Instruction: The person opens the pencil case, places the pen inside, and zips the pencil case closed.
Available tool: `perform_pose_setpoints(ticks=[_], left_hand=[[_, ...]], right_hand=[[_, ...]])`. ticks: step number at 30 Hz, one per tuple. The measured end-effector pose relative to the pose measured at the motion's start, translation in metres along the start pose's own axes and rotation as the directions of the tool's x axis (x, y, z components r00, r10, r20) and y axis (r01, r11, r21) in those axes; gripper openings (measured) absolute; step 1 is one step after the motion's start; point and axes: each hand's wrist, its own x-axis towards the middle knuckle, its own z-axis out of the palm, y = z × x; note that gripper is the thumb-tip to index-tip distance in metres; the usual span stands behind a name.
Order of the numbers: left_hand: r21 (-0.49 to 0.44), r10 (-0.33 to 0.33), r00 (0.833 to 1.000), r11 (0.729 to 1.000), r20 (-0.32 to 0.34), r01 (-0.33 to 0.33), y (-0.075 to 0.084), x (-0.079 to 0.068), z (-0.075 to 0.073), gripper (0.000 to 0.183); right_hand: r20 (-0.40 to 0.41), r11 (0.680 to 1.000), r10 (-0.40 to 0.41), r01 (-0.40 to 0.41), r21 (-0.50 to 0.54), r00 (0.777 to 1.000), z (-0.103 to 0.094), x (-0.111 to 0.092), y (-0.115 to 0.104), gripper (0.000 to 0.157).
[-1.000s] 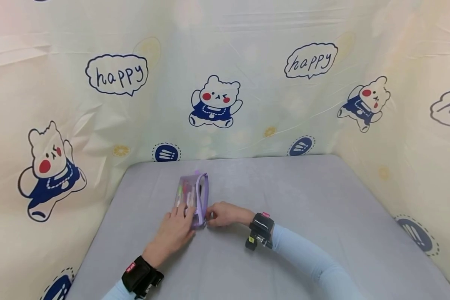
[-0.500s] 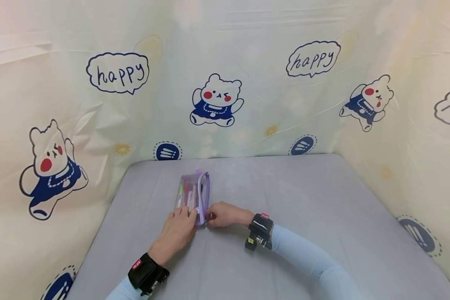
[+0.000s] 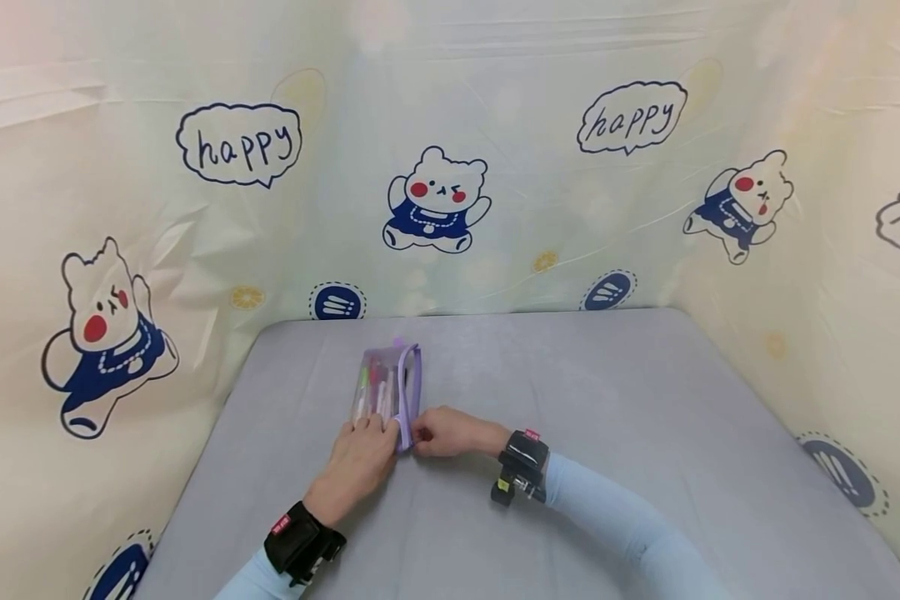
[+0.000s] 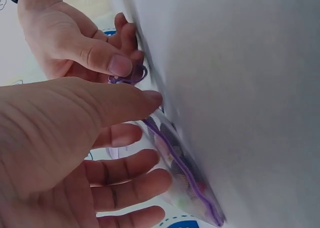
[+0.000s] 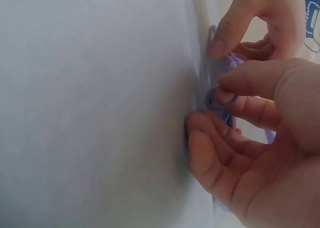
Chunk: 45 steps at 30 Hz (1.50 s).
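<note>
A see-through pencil case (image 3: pixel 392 382) with purple edging lies lengthwise on the grey table, pens showing through its side. My left hand (image 3: pixel 362 460) is at its near end, fingertips over the top face. In the left wrist view, the left thumb (image 4: pixel 127 101) bears on that end beside the purple strip (image 4: pixel 182 170), while the other fingers lie loosely bent. At the near right corner my right hand (image 3: pixel 450 432) pinches a purple loop (image 5: pixel 216 101) between thumb and forefinger. Two purple strips run along the case's right side, with a narrow gap between them.
The grey cloth-covered table (image 3: pixel 585 400) extends to both sides and in front. Behind and beside it hangs a pale curtain (image 3: pixel 525 100) printed with bears and "happy" bubbles. Each wrist wears a black strapped camera, such as the right one (image 3: pixel 523 454).
My left hand has drawn slightly back and right along the case's near end, uncovering more of the pens. The right hand keeps its pinch at the corner. The view has shifted slightly.
</note>
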Motion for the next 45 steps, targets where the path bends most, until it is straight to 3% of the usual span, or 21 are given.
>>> perform_pose_setpoints(ticks=[4,8,11,21,29,34,38,45], left_hand=[[0.019,0.031,0.996,0.999,-0.079,-0.029,0.001,0.0,0.002,0.031],[0.054,0.088,0.974,0.995,-0.208,-0.079,0.002,-0.001,0.003,0.031],[0.077,0.123,0.96,0.991,-0.251,-0.107,0.004,-0.003,0.004,0.031],[0.076,0.14,0.957,0.989,-0.256,-0.125,0.004,-0.001,0.009,0.032],[0.065,0.104,0.969,0.994,-0.223,-0.092,0.009,-0.001,0.007,0.028],[0.051,0.06,0.988,0.997,-0.145,-0.053,0.013,-0.002,0.006,0.025],[0.062,0.041,0.989,0.998,-0.145,-0.032,0.015,-0.001,0.005,0.026],[0.085,0.022,0.98,0.996,-0.2,-0.005,0.021,0.001,0.004,0.038]], right_hand=[[-0.001,1.0,-0.029,0.029,0.012,1.0,-0.001,-0.003,0.0,0.016],[0.016,0.997,-0.018,0.016,0.077,1.0,-0.003,-0.006,0.0,0.015],[0.025,0.994,-0.012,0.009,0.11,1.0,-0.005,-0.008,0.0,0.015],[-0.017,0.993,-0.12,0.12,0.006,0.993,-0.013,-0.01,0.002,0.015],[-0.077,0.965,-0.218,0.203,-0.165,0.973,-0.009,-0.008,0.008,0.012],[-0.113,0.945,-0.24,0.205,-0.255,0.964,-0.006,-0.009,0.006,0.011],[-0.136,0.947,-0.241,0.202,-0.25,0.961,-0.005,-0.012,0.004,0.01],[-0.135,0.965,-0.224,0.201,-0.169,0.965,-0.004,-0.016,0.006,0.011]])
